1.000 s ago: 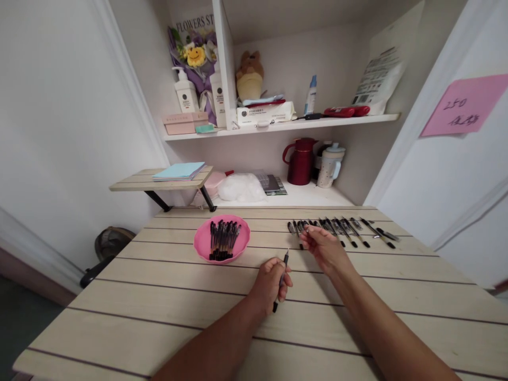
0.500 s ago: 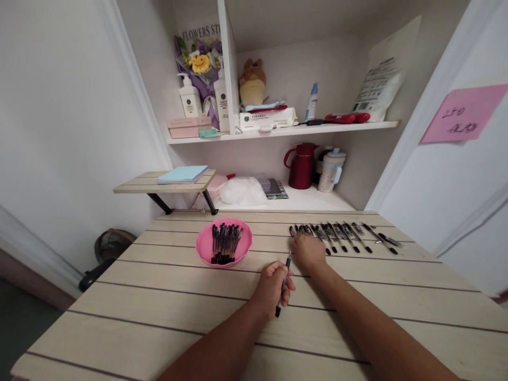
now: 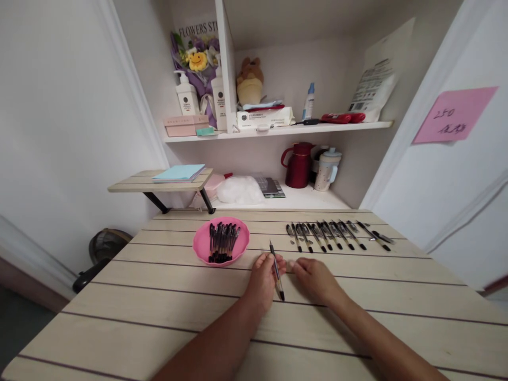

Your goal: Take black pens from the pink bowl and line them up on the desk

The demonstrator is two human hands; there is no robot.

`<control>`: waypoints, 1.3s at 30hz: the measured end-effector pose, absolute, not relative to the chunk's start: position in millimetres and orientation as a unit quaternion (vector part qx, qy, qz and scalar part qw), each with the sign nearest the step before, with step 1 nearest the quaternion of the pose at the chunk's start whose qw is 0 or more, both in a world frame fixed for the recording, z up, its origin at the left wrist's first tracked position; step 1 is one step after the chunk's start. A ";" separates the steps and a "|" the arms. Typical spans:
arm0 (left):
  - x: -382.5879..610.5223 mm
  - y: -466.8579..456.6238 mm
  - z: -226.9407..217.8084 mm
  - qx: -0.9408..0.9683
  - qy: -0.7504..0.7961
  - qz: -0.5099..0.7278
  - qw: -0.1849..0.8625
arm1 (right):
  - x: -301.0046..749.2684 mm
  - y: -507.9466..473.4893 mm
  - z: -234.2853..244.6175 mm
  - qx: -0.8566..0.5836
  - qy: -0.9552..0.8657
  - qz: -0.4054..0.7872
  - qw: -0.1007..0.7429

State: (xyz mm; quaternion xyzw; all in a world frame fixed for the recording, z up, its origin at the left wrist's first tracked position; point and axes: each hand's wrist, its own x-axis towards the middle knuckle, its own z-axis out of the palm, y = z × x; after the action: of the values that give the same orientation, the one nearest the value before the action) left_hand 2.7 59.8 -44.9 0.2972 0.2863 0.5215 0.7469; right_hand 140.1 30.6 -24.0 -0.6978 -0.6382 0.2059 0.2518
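Note:
A black pen (image 3: 277,270) with an uncapped tip pointing away from me is held by my left hand (image 3: 262,278), thumb and fingers closed around its barrel. Just to the right, my right hand (image 3: 315,278) has its thumb and forefinger pinched together; whatever they hold is too small to make out. Behind it lies a row of black pens (image 3: 337,238) with caps and small dark pieces among them. On the left, a pink scalloped plate (image 3: 201,244) carries a bundle of capped black pens (image 3: 224,243).
A small raised wooden shelf (image 3: 130,181) with blue paper (image 3: 178,172) stands at the back left. Behind the slatted table (image 3: 166,328), a cabinet holds a red jug (image 3: 299,166), a pale cup (image 3: 328,170) and a white plastic bag (image 3: 240,190).
My right hand has come back from the pen row toward my left hand. The pen in my left hand has tilted, its tip now leaning left.

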 end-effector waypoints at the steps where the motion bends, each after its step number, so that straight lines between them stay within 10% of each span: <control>1: 2.5 60.9 -45.5 0.284 0.283 0.529 0.748 | 133.6 26.3 -28.2 -0.656 -0.639 0.281 0.288; 8: 0.9 62.9 -46.0 0.256 0.276 0.536 0.756 | 104.5 17.1 -43.0 -0.584 -0.614 0.342 0.406; 20: -0.3 63.9 -46.3 0.234 0.313 0.519 0.760 | 132.0 78.9 -24.5 -0.763 -0.609 0.081 0.204; 39: -1.9 63.0 -45.4 0.258 0.306 0.511 0.761 | 133.1 92.6 -21.5 -0.781 -0.599 0.055 0.172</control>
State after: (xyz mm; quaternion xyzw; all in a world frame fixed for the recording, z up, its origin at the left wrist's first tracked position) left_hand -1.9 63.0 -45.4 0.2580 0.3055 0.5109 0.7610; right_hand 133.1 92.6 -21.5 -0.7805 -0.5986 0.0546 0.1716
